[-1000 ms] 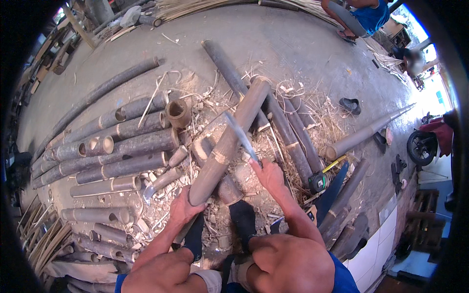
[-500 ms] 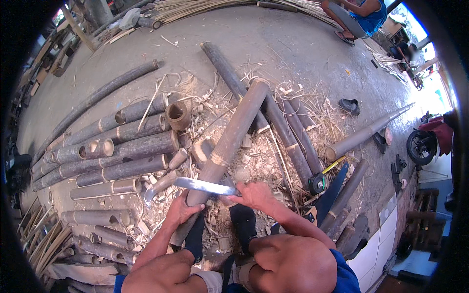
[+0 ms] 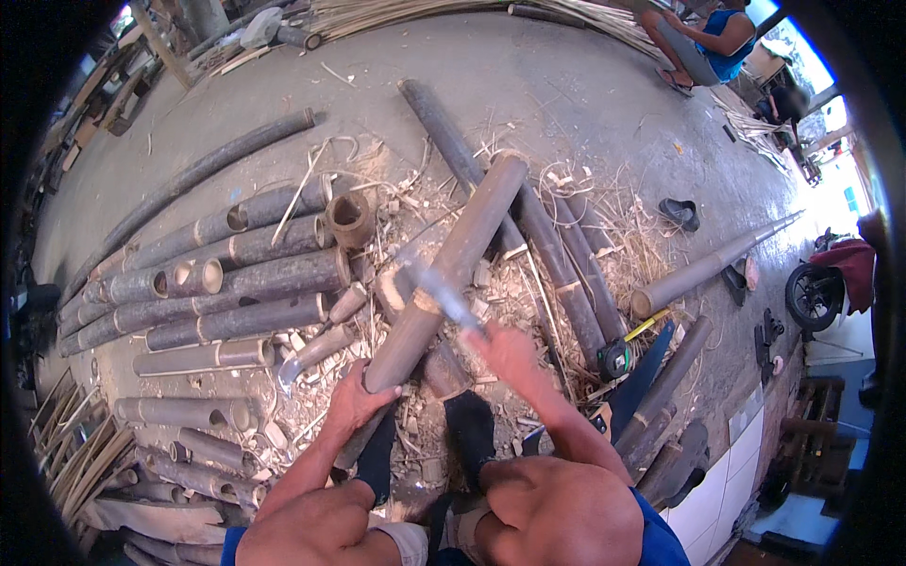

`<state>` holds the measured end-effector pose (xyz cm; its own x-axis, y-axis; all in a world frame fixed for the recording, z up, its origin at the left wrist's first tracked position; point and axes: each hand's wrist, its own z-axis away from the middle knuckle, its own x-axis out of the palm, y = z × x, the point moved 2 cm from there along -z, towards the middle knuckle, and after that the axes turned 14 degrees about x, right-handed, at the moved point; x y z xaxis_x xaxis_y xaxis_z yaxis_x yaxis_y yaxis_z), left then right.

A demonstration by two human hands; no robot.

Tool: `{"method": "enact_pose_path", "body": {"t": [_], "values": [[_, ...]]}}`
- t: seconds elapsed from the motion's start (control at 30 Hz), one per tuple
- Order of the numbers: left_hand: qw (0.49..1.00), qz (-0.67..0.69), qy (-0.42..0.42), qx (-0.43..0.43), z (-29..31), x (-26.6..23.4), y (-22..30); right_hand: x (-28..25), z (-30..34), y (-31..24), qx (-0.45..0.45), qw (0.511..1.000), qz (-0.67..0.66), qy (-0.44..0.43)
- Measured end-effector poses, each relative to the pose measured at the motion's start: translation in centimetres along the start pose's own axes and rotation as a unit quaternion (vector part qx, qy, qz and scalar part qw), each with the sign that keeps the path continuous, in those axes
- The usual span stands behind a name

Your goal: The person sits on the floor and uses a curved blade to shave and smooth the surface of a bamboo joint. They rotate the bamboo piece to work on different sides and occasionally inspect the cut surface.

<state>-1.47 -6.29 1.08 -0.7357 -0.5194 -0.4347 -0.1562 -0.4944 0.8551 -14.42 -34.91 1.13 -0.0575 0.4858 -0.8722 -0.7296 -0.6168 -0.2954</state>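
A thick brown bamboo pole (image 3: 472, 222) slants away from me, its far end up and to the right. My left hand (image 3: 357, 401) is wrapped round its near part. Over the pole's middle, by a pale node ring, is a knife (image 3: 444, 291) with a broad blade smeared by motion. My right hand (image 3: 505, 354) is closed round its handle, which the fingers mostly hide. Under the held pole another bamboo piece (image 3: 442, 366) lies crosswise, its near end by my dark-covered foot (image 3: 467, 424). A curved-bladed tool (image 3: 311, 358) with a thick handle rests left of my left hand.
Several cut bamboo lengths (image 3: 269, 283) lie at left, more (image 3: 566, 283) at right. Wood chips (image 3: 491, 307) cover the floor between. To my right are a tape measure (image 3: 613, 358), a saw (image 3: 646, 377) and a sandal (image 3: 679, 213). A person (image 3: 713, 47) squats at far right.
The knife has swung from lying crosswise above my left hand to farther up the pole, near the node ring. My right hand has moved up and right; my left hand still grips the pole.
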Motion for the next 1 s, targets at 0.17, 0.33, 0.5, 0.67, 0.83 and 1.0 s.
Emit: {"method": "enact_pose_path", "body": {"t": [0.17,0.33,0.5,0.67,0.83,1.0], "values": [[0.999,-0.006,0.033,0.02,-0.2,-0.3,-0.5,0.5,0.1,-0.7,-0.122,0.98,0.139,-0.072],[1.0,0.012,-0.013,-0.001,-0.5,-0.6,-1.4,-0.5,-0.4,-0.8,-0.027,0.999,0.019,0.019],[0.999,0.035,-0.02,-0.001,-0.4,-0.7,-1.0,-0.4,-0.1,-0.6,-0.033,0.999,-0.015,0.012],[0.998,0.025,-0.045,-0.031,-0.6,-1.2,-1.1,1.0,0.0,-0.5,-0.091,0.992,0.035,-0.084],[0.996,0.067,-0.043,-0.048,-0.3,-1.0,-0.9,1.0,-1.0,0.8,0.022,0.998,0.018,0.052],[1.0,-0.022,0.01,0.003,0.0,-0.4,0.1,1.5,-0.7,0.1,-0.078,0.996,0.034,-0.04]]}}
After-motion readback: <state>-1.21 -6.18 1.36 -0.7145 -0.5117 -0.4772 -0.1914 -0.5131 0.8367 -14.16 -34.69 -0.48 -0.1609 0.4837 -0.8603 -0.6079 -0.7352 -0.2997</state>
